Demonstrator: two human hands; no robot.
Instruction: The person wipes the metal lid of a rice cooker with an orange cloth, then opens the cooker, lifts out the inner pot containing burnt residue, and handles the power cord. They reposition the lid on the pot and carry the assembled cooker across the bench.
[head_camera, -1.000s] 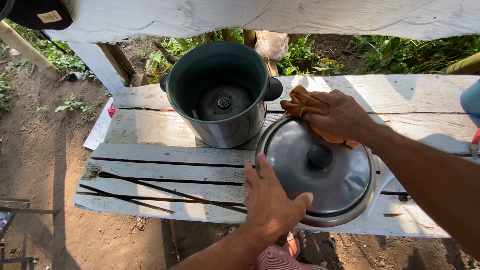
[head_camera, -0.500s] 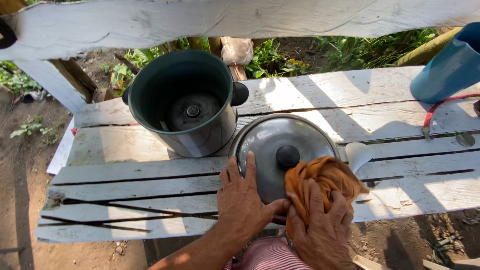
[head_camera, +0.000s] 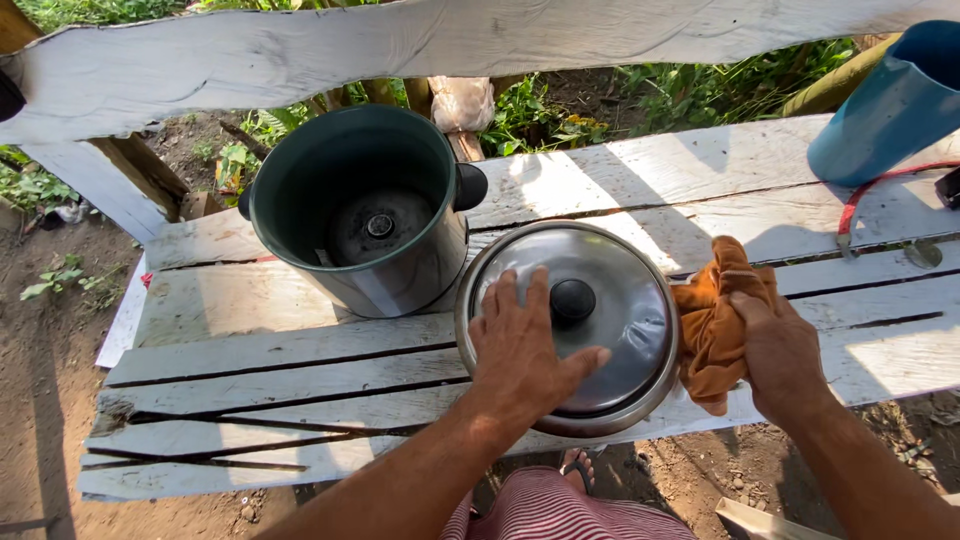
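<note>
A round steel pot lid with a black knob lies on a white plank table. My left hand rests flat on the lid's near-left side, fingers spread. Pressed against the lid's right rim is an orange cloth, bunched in my right hand. An empty dark green cooker body with a black side handle stands just left of and behind the lid.
A blue plastic vessel stands at the back right, with a red cord trailing beside it. A white board runs across the top, with plants and bare soil behind and below the table.
My right hand has carried the cloth from the lid's near side round to its right rim. My left hand has stayed on the lid, sliding slightly up it.
</note>
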